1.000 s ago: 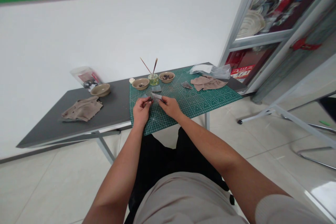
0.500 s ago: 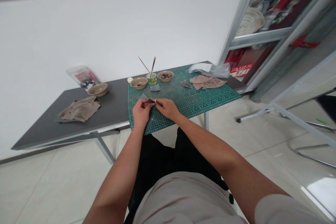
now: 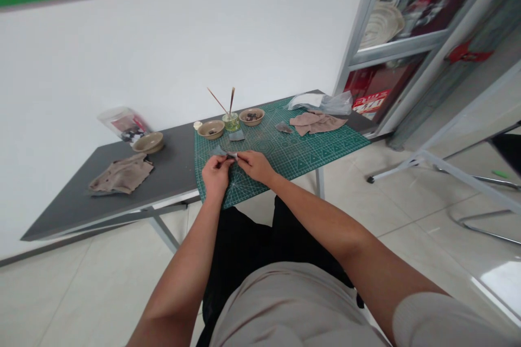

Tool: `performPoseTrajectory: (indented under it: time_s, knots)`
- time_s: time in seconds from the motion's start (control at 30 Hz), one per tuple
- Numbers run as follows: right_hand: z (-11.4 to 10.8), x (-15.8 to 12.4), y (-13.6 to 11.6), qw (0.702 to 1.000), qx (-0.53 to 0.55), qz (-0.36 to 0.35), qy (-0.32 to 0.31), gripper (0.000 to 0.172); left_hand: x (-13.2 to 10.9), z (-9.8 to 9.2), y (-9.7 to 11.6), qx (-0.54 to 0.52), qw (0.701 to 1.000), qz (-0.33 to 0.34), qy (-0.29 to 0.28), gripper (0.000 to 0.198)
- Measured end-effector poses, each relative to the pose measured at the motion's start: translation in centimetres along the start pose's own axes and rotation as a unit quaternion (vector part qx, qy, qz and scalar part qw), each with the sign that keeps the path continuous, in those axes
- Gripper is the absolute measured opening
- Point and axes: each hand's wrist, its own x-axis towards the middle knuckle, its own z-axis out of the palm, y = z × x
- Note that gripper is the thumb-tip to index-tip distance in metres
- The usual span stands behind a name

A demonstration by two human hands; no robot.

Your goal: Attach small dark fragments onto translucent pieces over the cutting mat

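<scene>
My left hand [image 3: 216, 174] is closed in a pinch over the green cutting mat [image 3: 277, 157]. A small grey-blue sheet [image 3: 218, 150], like a scrap of sandpaper, sticks out above its fingers. Close beside it, my right hand [image 3: 255, 166] pinches a small pale-edged piece [image 3: 232, 155] between thumb and fingers. Whether this is part of the same sheet I cannot tell. Just beyond the hands lies another grey-blue sheet [image 3: 236, 135]. Behind that stand a glass jar [image 3: 232, 122] with two thin brushes in it, and two brown bowls [image 3: 210, 129] [image 3: 252, 116] holding small dark pieces.
At the mat's right lie a brown cloth [image 3: 315, 122], a clear plastic bag [image 3: 336, 103] and a small dark packet [image 3: 284, 128]. On the dark table [image 3: 169, 165] to the left are a crumpled cloth [image 3: 122, 174], a bowl [image 3: 147, 143] and a clear container [image 3: 124, 123].
The view has shifted slightly. Both hands stay together over the mat, with the fingers moved a little; more of the grey-blue sheet and the pale-edged piece shows between them.
</scene>
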Motion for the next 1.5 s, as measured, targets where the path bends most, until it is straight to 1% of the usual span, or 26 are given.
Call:
performPoseTrajectory:
  time_s: [0.07, 0.13, 0.27, 0.33, 0.5, 0.63, 0.67, 0.77, 0.8, 0.93, 1.0, 1.13, 1.2, 1.27, 1.37, 1.43, 1.5]
  knots:
    - [0.0, 0.1, 0.0, 1.000, 0.007, 0.006, 0.004, 0.024, -0.1, 0.0, 0.0, 0.022, 1.000, 0.011, -0.009, 0.007]
    - [-0.1, 0.1, -0.2, 1.000, 0.006, 0.012, 0.002, 0.023, -0.2, 0.1, 0.0, 0.025, 1.000, 0.008, -0.001, 0.005]
    - [-0.1, 0.2, -0.4, 1.000, -0.018, 0.025, -0.008, 0.023, -0.2, 0.3, 0.0, -0.020, 1.000, -0.010, 0.017, 0.006]
    - [-0.1, 0.2, -0.5, 0.999, -0.026, 0.018, -0.014, 0.023, -0.1, 0.3, 0.0, -0.035, 0.999, -0.014, 0.021, 0.007]
    - [-0.3, 0.1, -0.6, 0.999, -0.030, 0.013, -0.009, 0.023, -0.1, 0.2, -0.1, -0.022, 1.000, 0.005, 0.009, 0.008]
    - [-0.3, 0.2, -0.5, 0.999, -0.033, 0.011, -0.021, 0.023, 0.0, 0.1, -0.1, -0.039, 0.999, 0.000, 0.035, 0.009]
    - [-0.3, 0.2, -0.4, 0.999, -0.032, 0.009, -0.020, 0.023, 0.0, 0.1, -0.1, -0.037, 0.999, -0.001, 0.031, 0.010]
    - [-0.3, 0.2, -0.2, 0.999, -0.028, 0.016, -0.011, 0.024, 0.0, 0.0, 0.2, -0.003, 1.000, 0.015, -0.005, 0.011]
    - [-0.3, 0.2, -0.2, 0.999, -0.026, 0.019, -0.009, 0.024, 0.0, 0.0, 0.3, 0.005, 1.000, 0.017, -0.005, 0.011]
    - [-0.4, 0.1, -0.2, 1.000, -0.004, 0.013, -0.009, 0.026, 0.1, 0.1, 0.5, -0.026, 0.998, -0.010, 0.050, 0.013]
    - [-0.4, 0.0, -0.1, 0.999, 0.022, 0.025, 0.008, 0.027, 0.2, 0.1, 0.4, -0.054, 0.997, -0.020, 0.048, 0.014]
    - [0.0, -0.1, 0.4, 0.986, 0.077, 0.099, 0.106, 0.026, 0.3, 0.1, 0.2, -0.110, 0.992, -0.031, 0.047, 0.024]
    - [-0.1, 0.2, 0.9, 0.978, 0.085, 0.126, 0.142, 0.024, 0.4, 0.0, 0.1, -0.106, 0.993, -0.029, 0.043, 0.026]
    - [-0.7, 1.0, 1.4, 0.976, 0.065, 0.141, 0.156, 0.024, 0.4, -0.1, 0.1, -0.074, 0.996, -0.030, 0.035, 0.023]
    - [-2.2, 2.5, 2.5, 0.978, -0.018, 0.146, 0.149, 0.026, 0.3, -0.2, 0.3, -0.022, 0.999, -0.026, 0.038, 0.019]
    - [-3.1, 3.5, 3.6, 0.981, -0.085, 0.135, 0.115, 0.029, 0.3, -0.2, 0.5, 0.001, 0.999, -0.019, 0.035, 0.017]
    - [-3.7, 4.2, 4.7, 0.983, -0.127, 0.115, 0.067, 0.034, 0.3, -0.2, 0.6, 0.015, 0.999, -0.014, 0.029, 0.016]
